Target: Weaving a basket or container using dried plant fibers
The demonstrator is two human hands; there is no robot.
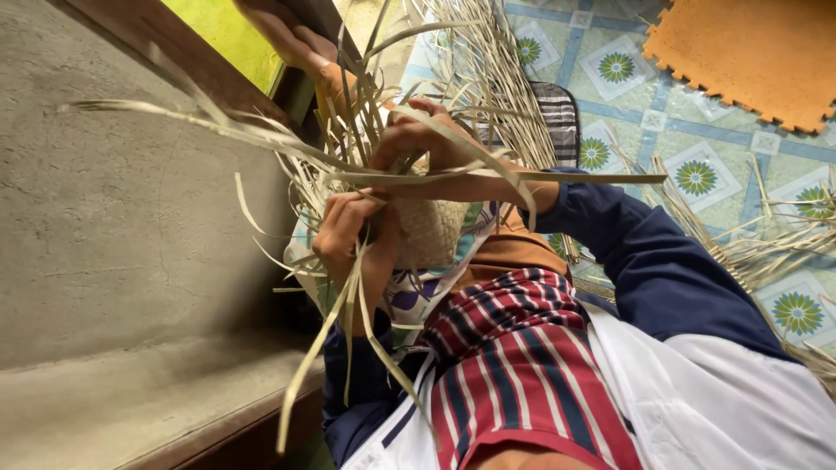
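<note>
Red-striped cloth (522,365) nearest, over lap. Above it, small pale woven-straw basket (428,231), half-made. Left hand (348,233) clenched on dangling flat strips (348,305); right hand (427,139) pinching strands at rim. Looks light, springy, brittle: best gripped at woven body, not loose ends.

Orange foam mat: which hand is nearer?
Right. The right hand, on the woven piece, is left of the orange foam mat, well apart; the left hand holds that piece lower and further left.
</note>
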